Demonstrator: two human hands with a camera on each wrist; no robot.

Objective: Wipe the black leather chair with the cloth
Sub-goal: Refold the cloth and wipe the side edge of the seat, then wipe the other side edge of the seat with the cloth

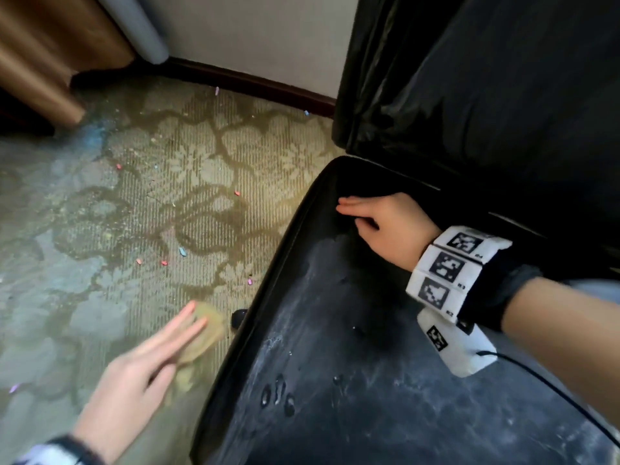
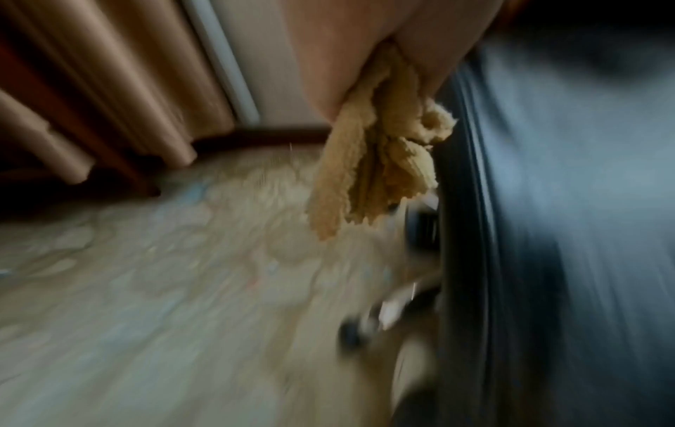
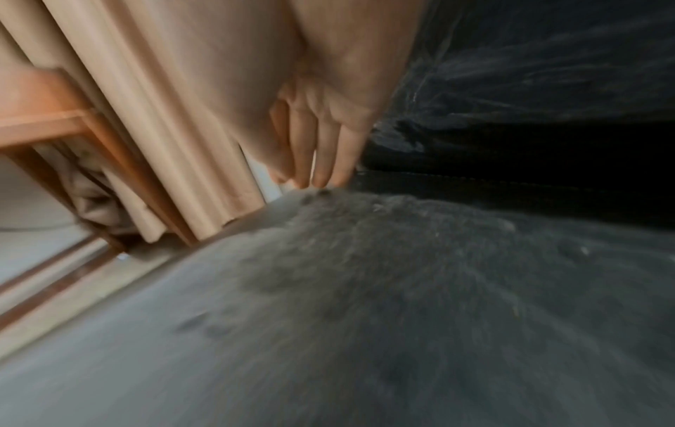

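Observation:
The black leather chair fills the right of the head view, its dusty seat (image 1: pixel 335 380) streaked with white and its backrest (image 1: pixel 503 95) behind. My right hand (image 1: pixel 379 223) lies flat on the seat's rear corner with its fingers straight, which the right wrist view confirms for the hand (image 3: pixel 321 144) and seat (image 3: pixel 402 289). My left hand (image 1: pixel 161 347) hovers over the carpet just left of the seat edge and holds a tan cloth (image 1: pixel 204 333) underneath. In the left wrist view the cloth (image 2: pixel 369 161) hangs bunched from the hand's grip, beside the chair's edge (image 2: pixel 467 231).
Patterned carpet (image 1: pixel 151 196) lies to the left, strewn with several small coloured bits. A brown curtain (image 1: pixel 50 45) and dark baseboard (image 1: pixel 255 85) stand at the back. A chair caster (image 1: pixel 239 317) shows under the seat edge. Water drops (image 1: pixel 278 394) sit on the seat's front.

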